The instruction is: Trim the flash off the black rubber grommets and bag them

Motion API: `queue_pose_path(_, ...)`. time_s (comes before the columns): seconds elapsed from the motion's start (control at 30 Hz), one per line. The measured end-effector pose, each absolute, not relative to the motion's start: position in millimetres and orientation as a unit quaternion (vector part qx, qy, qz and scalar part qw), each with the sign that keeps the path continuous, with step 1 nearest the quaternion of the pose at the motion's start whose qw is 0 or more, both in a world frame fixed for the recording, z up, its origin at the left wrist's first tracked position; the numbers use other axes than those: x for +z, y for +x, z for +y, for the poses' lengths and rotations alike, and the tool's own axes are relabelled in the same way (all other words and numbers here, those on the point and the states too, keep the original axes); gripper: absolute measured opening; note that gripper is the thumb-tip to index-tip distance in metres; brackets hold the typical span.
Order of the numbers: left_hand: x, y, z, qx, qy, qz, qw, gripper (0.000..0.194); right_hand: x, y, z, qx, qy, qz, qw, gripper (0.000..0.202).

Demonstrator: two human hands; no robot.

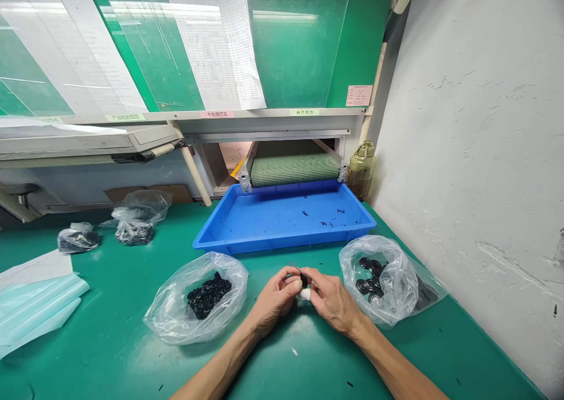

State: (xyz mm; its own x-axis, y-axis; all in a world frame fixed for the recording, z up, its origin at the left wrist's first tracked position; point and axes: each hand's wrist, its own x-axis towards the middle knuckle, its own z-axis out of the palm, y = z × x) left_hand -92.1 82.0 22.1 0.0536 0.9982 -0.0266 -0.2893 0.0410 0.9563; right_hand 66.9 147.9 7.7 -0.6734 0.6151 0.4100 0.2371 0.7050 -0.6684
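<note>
Pinched between the fingertips of my left hand [277,299] is a small dark piece [304,280], mostly hidden by my fingers. My right hand [332,300] meets it there, thumb and fingers closed on a thin tool [295,266] whose narrow end points up and left over my left fingers. Something white [305,294] sits at the fingertips just under the piece; I can't tell whether it is a finger covering.

My hands are above the green tabletop [282,373], which has a dull shine and a few dark slivers scattered over it. Near my left hand an open clear bag [165,315] holds a heap of small black pieces [209,294]; near my right, another plastic bag [403,285] holds round black parts [364,286].

Beyond my hands lies a blue tray [247,212] with black scraps [324,224] on its floor, and a green conveyor belt [295,165] ends over its far edge. A yellowish bottle [362,170] stands beside the belt, near the scuffed pale wall [476,124] on my right. Farther left are two smaller bags [138,219] and a pale turquoise sheet [39,318]. Above, printed papers [215,53] hang on a green board [370,36].
</note>
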Motion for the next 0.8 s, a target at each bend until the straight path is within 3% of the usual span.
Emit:
queue_pose_path(0.33, 23.0, -91.4, 81.5, 0.539, 0.427, 0.433, 0.582, 0.052, 14.5, 67.4, 146.0, 0.306, -0.247, -0.866, 0.310, 0.052)
queue_pose_path(0.8, 19.6, -93.4, 81.8, 0.541, 0.434, 0.422, 0.584, 0.045, 14.8, 67.7, 145.8, 0.312, -0.237, -0.865, 0.312, 0.053)
